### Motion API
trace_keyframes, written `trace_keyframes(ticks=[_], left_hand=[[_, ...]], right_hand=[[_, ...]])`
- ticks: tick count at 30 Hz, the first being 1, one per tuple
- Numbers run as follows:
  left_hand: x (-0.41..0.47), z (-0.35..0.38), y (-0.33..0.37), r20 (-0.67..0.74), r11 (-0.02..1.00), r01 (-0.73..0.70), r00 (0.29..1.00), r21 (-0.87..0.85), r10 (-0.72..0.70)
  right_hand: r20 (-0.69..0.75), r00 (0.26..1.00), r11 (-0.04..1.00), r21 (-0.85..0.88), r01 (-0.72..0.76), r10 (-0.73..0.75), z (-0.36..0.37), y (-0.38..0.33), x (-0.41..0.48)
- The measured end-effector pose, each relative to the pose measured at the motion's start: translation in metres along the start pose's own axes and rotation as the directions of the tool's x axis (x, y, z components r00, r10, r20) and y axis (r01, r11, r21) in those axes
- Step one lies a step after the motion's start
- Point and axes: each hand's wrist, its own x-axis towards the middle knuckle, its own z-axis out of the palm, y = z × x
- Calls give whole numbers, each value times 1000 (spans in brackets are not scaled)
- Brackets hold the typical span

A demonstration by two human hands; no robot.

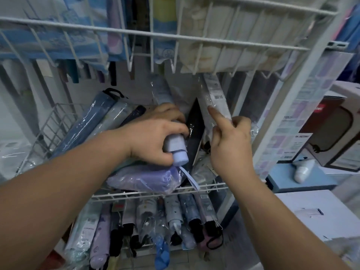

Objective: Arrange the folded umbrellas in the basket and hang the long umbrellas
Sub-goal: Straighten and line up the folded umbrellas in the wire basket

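Basket arrangement step in hand. Left hand grasps lavender folded umbrella by its handle end, near the wire basket's front rim. Right hand grips wrapped grey umbrella upright at the right edge, forefinger extended. Next move, by judgement: seat the lavender umbrella in the gap between.

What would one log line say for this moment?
left hand: grips lilac folded umbrella | right hand: holds wrapped umbrella, forefinger straight | place: wire basket
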Motion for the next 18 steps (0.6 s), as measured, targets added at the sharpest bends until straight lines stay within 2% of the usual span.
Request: trace_keyframes(ticks=[6,11,14,18], left_hand=[[20,9,12,-57,990,-30,998,-136,23],[16,21,12,-109,985,88,989,-146,-104],[1,18,12,-179,967,198,957,-162,-226],[-23,12,6,-155,937,341,924,-75,-349]], right_hand=[[-103,987,992,-1,-124,123,1,-2,-4],[116,983,976,-177,-124,146,11,-13,-20],[158,977,963,-250,-103,146,11,-8,-24],[193,980,939,-344,18,51,5,-1,-26]])
